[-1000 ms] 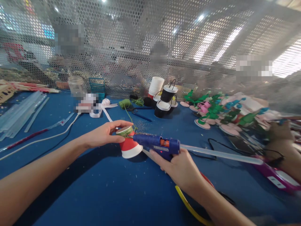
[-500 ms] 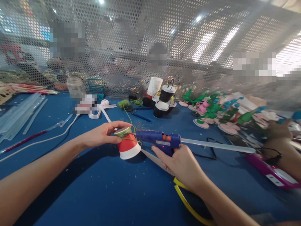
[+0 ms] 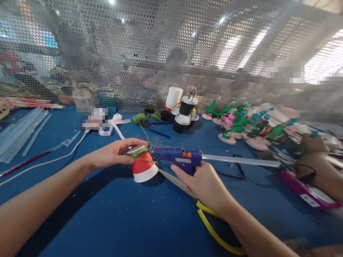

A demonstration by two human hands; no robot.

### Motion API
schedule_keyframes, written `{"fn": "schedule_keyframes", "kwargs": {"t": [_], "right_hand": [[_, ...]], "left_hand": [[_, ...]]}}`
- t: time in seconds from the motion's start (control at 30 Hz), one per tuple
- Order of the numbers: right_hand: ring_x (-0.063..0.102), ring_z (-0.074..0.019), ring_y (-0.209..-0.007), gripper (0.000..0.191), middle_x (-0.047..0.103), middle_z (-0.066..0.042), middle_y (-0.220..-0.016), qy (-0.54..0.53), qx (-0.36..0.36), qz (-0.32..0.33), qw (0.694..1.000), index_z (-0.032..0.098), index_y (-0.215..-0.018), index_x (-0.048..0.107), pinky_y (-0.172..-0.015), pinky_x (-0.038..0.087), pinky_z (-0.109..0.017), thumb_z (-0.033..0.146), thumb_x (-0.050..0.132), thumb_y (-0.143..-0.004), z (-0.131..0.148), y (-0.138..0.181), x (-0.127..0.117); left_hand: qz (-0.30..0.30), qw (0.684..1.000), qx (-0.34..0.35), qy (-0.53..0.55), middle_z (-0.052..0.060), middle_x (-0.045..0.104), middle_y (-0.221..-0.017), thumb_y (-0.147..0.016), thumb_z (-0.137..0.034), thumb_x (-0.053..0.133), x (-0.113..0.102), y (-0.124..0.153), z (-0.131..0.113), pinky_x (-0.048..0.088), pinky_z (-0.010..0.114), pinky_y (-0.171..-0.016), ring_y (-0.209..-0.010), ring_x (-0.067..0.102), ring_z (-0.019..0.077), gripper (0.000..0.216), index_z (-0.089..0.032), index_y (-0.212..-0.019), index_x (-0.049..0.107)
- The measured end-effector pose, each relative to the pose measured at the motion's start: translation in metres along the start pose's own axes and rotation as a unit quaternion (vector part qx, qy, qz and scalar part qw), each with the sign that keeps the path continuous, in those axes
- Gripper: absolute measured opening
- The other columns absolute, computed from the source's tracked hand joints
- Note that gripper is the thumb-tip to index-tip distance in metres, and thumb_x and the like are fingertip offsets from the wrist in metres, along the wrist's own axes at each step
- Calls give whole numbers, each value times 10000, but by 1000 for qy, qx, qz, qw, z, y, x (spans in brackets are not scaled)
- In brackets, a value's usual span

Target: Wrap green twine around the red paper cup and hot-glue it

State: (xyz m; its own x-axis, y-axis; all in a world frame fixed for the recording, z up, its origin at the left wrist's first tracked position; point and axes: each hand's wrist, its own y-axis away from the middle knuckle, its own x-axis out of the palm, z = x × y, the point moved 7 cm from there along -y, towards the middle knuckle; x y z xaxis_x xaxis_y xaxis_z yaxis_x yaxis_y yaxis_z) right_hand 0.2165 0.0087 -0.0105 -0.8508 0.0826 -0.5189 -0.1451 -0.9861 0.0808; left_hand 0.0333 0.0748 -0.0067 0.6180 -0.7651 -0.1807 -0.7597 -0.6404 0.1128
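Note:
My left hand (image 3: 118, 153) grips a red and white paper cup (image 3: 144, 167), turned upside down and tilted, by its narrow end. Green yarn (image 3: 139, 151) is wound round that end, and a strand runs back to a green yarn ball (image 3: 139, 119). My right hand (image 3: 206, 184) is closed round the handle of a blue glue gun (image 3: 175, 157). Its nozzle meets the yarn-wrapped end of the cup; whether it touches cannot be made out. A long clear glue stick (image 3: 241, 160) sticks out of its back. Under my right hand lie scissors with yellow handles (image 3: 214, 228).
Black cups with white rims (image 3: 182, 123) and a stack of white cups (image 3: 174, 98) stand at the back. Green plant-like crafts (image 3: 239, 123) fill the right, near a purple power strip (image 3: 308, 191) and another person's arm (image 3: 321, 164). Clear glue sticks (image 3: 24, 132) lie left. A perforated screen (image 3: 139, 53) stands behind.
The view has shifted slightly, so things sit a little further left. Both hands keep their hold on the cup and glue gun, with the nozzle still at the yarn.

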Motion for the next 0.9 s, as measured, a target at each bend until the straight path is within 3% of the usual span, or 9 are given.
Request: {"fn": "schedule_keyframes", "kwargs": {"t": [0.4,0.9], "right_hand": [[393,-81,-295,215,413,69,-349,-5,1,6,1000,199,-556,478,-317,340,-209,353,562,-680,1,0,2],[440,-94,-315,236,452,47,-352,18,28,16,999,179,-554,499,-347,365,-212,352,553,-706,-1,-4,-1]], "left_hand": [[9,1000,3,-7,68,560,-1184,-735,-191,613,-1,0,1,393,297,-895,-1080,523,216,493,-196,-1193,433],[7,1000,10,1,78,567,-1182,-730,-200,618,1,1,0,390,326,-927,-1099,518,229,490,-187,-1189,443]]}}
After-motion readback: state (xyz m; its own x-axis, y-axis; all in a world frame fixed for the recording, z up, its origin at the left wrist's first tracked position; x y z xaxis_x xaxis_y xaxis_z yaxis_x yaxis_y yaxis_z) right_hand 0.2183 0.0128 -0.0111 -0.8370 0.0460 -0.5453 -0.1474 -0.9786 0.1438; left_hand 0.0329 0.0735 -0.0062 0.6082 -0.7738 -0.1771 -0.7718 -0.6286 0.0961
